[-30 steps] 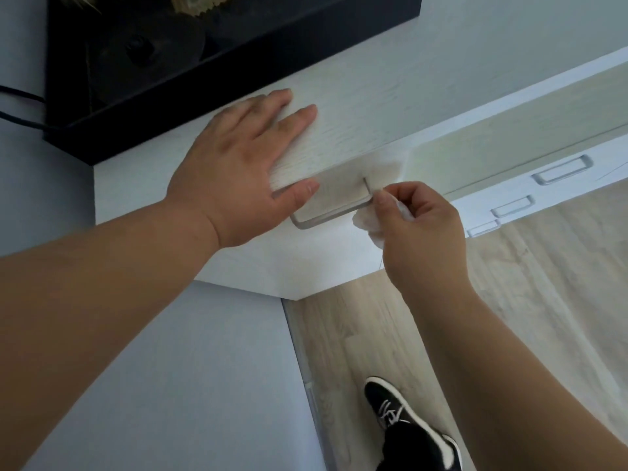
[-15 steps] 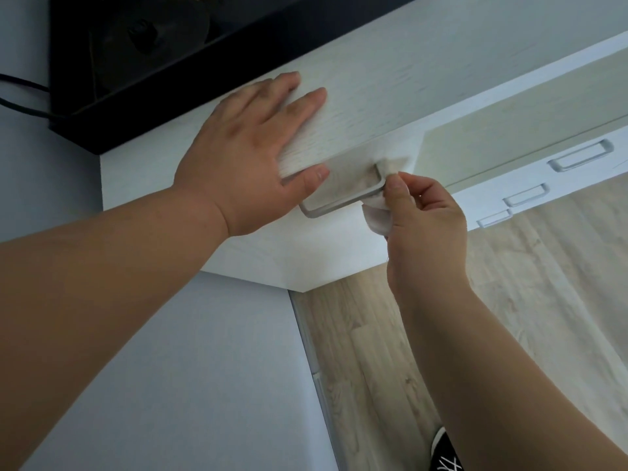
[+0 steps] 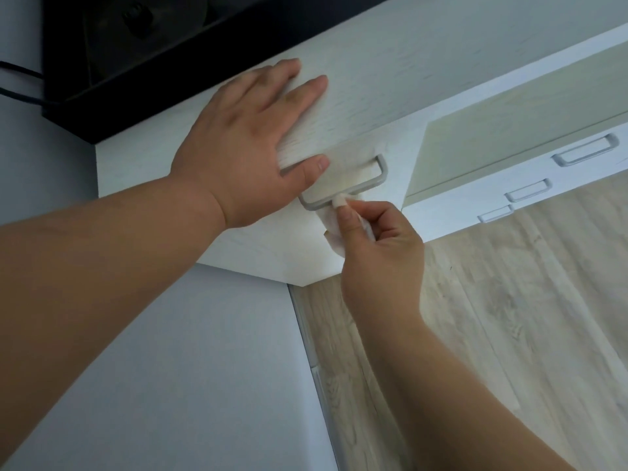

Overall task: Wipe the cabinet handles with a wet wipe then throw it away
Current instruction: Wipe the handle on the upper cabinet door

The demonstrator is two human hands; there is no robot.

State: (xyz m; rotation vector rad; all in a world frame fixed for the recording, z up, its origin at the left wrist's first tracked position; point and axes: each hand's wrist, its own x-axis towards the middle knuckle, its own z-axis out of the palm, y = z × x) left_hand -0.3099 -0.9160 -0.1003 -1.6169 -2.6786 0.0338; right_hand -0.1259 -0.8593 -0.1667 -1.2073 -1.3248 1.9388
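1. Wall (image 3: 170,368) in pale grey-blue is being shown across the lower left, and two black cables (image 3: 20,93) are being seen against it at the far left edge.
2. A black-framed object (image 3: 136,62) is being carried on the top of the white wood-grain cabinet (image 3: 407,62), at its upper left corner.
3. The cabinet top is being pressed by the left hand (image 3: 244,141), which is being held flat with the fingers straight and spread wide. Its thumb is being laid over the front edge.
4. The grey bar handle (image 3: 370,183) is being covered at its left end by that thumb.
5. The handle's lower bar is being touched by the wet wipe (image 3: 331,229), which is being pinched between thumb and forefinger of the right hand (image 3: 380,253). The other fingers are being kept curled, and the wipe's loose end is being partly hidden behind them.
6. Light wood-plank floor (image 3: 526,300) is being shown at the lower right, being met by the wall along a grey skirting strip (image 3: 316,368).
7. Three further handles (image 3: 584,153) are being seen on the drawer fronts at the far right, well apart from both hands.
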